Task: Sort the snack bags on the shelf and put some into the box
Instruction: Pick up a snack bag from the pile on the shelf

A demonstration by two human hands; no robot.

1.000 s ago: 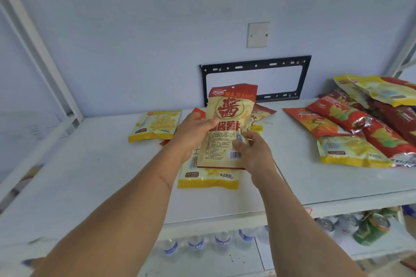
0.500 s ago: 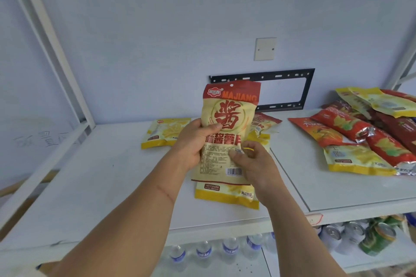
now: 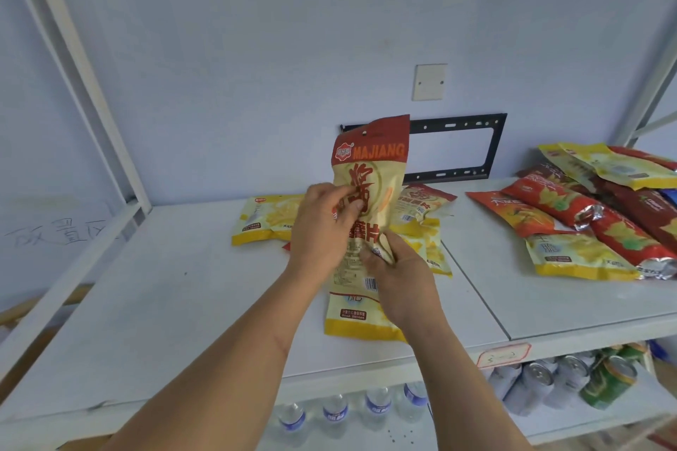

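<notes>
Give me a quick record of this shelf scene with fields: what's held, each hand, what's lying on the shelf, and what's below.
held: MAJIANG bag, upright above the shelf
left hand: grip on the bag's middle
right hand: grip on its lower part
shelf left: yellow bag
shelf right: pile of red and yellow bags
below: water bottles, cans
box: not in view

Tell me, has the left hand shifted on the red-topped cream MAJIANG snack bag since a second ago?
Yes. The left hand has slid further across the MAJIANG snack bag, now covering part of its big red character, judged against the bag's print.
</notes>
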